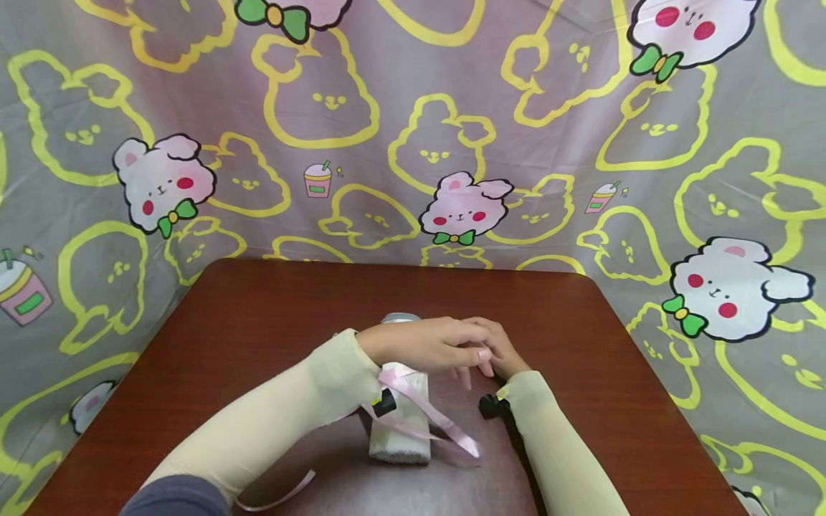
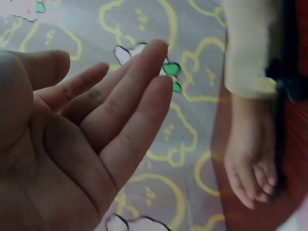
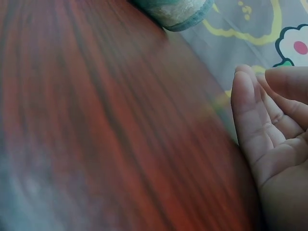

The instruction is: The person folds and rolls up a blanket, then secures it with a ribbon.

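Observation:
A white cylinder-shaped thing (image 1: pixel 403 419) with a greyish far end lies lengthwise on the table, a pink ribbon (image 1: pixel 445 426) tied around it with loose tails to the right. Above its far part reaches my left hand (image 1: pixel 439 344), fingers loosely bent and holding nothing. My right hand (image 1: pixel 500 347) is just to its right, and the two hands overlap in the head view. In the right wrist view, the fingers of the right hand (image 3: pixel 276 139) are slightly bent around nothing, while one end of the cylinder (image 3: pixel 183 12) shows at the top.
The brown wooden table (image 1: pixel 290 301) has rounded far corners. Behind and beside it hangs a grey curtain (image 1: pixel 361 72) printed with cartoon animals. A pink ribbon strand (image 1: pixel 277 494) curls by the left forearm. Small black devices (image 1: pixel 493 406) are strapped to the wrists over pale sleeves.

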The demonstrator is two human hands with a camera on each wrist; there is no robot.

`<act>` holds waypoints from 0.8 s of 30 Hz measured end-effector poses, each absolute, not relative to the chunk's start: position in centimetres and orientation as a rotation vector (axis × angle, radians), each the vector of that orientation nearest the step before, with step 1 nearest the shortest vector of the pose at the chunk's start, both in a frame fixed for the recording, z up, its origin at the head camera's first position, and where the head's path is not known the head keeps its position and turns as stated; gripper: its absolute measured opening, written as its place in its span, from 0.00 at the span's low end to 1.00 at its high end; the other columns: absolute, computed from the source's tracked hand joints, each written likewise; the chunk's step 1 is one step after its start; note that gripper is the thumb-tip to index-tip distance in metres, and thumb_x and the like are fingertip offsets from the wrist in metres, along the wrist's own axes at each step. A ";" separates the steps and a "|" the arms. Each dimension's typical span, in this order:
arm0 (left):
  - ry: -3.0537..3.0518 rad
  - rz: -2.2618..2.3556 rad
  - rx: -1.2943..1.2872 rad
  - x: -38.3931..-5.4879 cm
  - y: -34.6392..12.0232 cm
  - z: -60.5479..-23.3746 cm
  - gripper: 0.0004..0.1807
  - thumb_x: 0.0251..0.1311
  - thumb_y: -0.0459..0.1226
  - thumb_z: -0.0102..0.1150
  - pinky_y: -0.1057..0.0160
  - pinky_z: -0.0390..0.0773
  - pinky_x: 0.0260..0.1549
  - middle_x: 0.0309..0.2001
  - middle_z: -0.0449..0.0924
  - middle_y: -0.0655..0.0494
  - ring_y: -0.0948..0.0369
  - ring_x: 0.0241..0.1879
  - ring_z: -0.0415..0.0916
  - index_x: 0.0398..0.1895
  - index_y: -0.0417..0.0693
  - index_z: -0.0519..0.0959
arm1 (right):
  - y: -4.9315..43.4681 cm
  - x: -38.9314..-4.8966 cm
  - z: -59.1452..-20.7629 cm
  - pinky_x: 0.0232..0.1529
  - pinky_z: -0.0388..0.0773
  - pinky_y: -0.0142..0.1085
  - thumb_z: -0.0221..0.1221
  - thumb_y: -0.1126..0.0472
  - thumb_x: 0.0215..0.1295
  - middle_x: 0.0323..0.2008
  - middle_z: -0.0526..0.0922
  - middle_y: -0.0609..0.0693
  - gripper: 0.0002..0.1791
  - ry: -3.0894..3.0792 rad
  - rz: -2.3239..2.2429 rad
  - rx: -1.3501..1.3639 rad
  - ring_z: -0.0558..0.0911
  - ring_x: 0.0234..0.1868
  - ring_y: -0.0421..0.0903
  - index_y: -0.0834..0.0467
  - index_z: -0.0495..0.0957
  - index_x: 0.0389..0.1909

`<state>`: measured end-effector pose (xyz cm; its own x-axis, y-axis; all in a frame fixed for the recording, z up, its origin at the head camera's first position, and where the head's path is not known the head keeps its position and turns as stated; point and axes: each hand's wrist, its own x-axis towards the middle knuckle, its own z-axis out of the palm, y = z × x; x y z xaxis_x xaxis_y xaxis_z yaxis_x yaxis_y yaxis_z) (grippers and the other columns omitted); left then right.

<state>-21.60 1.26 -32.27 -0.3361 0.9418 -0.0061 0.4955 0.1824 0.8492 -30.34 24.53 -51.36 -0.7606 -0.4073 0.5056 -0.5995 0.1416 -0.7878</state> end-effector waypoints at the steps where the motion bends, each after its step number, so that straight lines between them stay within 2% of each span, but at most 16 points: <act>1: 1.941 1.047 1.344 -21.8 1.0 -32.8 0.12 0.75 0.39 0.46 0.63 0.79 0.40 0.43 0.81 0.63 0.63 0.33 0.83 0.55 0.48 0.74 | 24.4 -30.6 -51.7 0.39 0.78 0.37 0.57 0.49 0.69 0.39 0.85 0.50 0.17 -2.295 1.712 0.917 0.82 0.40 0.46 0.58 0.82 0.46; 4: 2.048 1.022 1.311 -22.5 -0.5 -34.2 0.13 0.74 0.41 0.47 0.63 0.79 0.40 0.43 0.81 0.65 0.65 0.34 0.82 0.55 0.49 0.75 | 23.9 -30.8 -52.1 0.39 0.79 0.38 0.58 0.62 0.67 0.39 0.85 0.55 0.13 -2.429 2.063 0.501 0.83 0.39 0.47 0.65 0.79 0.48; 7: 2.132 1.054 1.239 -23.3 -2.8 -35.5 0.12 0.74 0.42 0.48 0.62 0.79 0.40 0.43 0.81 0.63 0.64 0.35 0.82 0.54 0.51 0.76 | 23.9 -30.9 -51.8 0.42 0.80 0.39 0.57 0.64 0.70 0.40 0.83 0.59 0.17 -2.447 2.220 0.445 0.83 0.40 0.49 0.73 0.74 0.52; 9: 2.196 1.065 1.194 -23.6 -4.6 -36.4 0.12 0.74 0.43 0.48 0.60 0.79 0.40 0.42 0.81 0.61 0.63 0.36 0.82 0.52 0.53 0.78 | 24.1 -30.8 -51.6 0.43 0.80 0.39 0.57 0.63 0.70 0.40 0.82 0.60 0.19 -2.504 2.235 0.469 0.83 0.41 0.49 0.74 0.73 0.53; 12: 2.275 1.075 1.142 -23.9 -7.2 -38.0 0.11 0.73 0.42 0.49 0.58 0.79 0.37 0.39 0.81 0.57 0.62 0.35 0.81 0.47 0.50 0.80 | 24.4 -30.4 -51.1 0.41 0.80 0.40 0.60 0.60 0.68 0.39 0.83 0.60 0.20 -2.649 2.142 0.538 0.84 0.40 0.50 0.72 0.75 0.52; 17: 2.362 1.087 1.043 -23.7 -11.4 -40.9 0.10 0.72 0.41 0.51 0.59 0.78 0.30 0.32 0.82 0.52 0.57 0.32 0.79 0.40 0.46 0.81 | 24.8 -29.6 -50.5 0.37 0.81 0.42 0.64 0.59 0.64 0.35 0.84 0.59 0.15 -2.861 1.989 0.722 0.84 0.36 0.52 0.67 0.80 0.43; 20: 2.395 1.085 0.978 -23.3 -14.0 -42.4 0.09 0.71 0.40 0.53 0.59 0.78 0.29 0.31 0.81 0.50 0.56 0.31 0.79 0.39 0.46 0.81 | 24.5 -29.1 -50.0 0.34 0.80 0.43 0.66 0.58 0.62 0.32 0.85 0.56 0.11 -2.992 1.878 0.859 0.84 0.33 0.51 0.62 0.83 0.39; 24: 2.439 1.055 0.907 -22.5 -17.6 -43.8 0.08 0.69 0.38 0.55 0.61 0.78 0.31 0.32 0.80 0.51 0.57 0.31 0.79 0.41 0.43 0.80 | 23.7 -28.0 -49.5 0.30 0.80 0.42 0.66 0.55 0.61 0.29 0.85 0.54 0.10 -3.098 1.777 1.059 0.84 0.30 0.50 0.58 0.84 0.39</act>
